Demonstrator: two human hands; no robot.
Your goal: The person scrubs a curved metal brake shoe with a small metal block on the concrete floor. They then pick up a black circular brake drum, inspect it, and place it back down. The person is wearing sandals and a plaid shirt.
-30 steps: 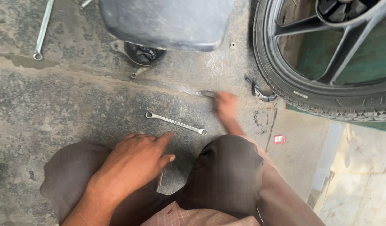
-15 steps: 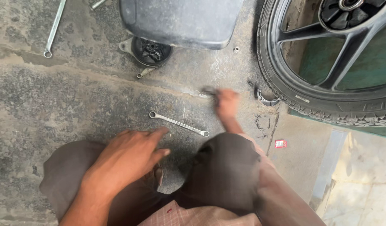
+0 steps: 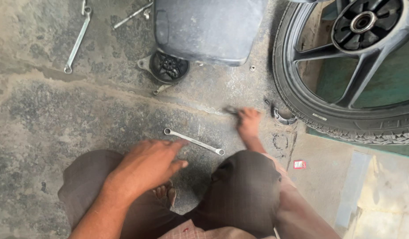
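The left hand [image 3: 149, 166], fingers loosely spread and empty, is being reached toward the ring spanner [image 3: 194, 141] at frame centre, not yet grasped, while a small blurred tool [image 3: 231, 109] is being gripped by the right hand [image 3: 249, 125].

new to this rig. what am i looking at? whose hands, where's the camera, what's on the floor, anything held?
There is no machine here: a person squats on a concrete floor, and one camera worn on their head looks down past their knees. The left hand hovers open over the left knee, next to a ring spanner lying on the floor, holding nothing. The right hand reaches forward and is blurred; a small dark tool shows at its fingertips, but I cannot tell the grip. Further off lie a long spanner, a round black hub part, a dark plastic cover and a motorcycle wheel.
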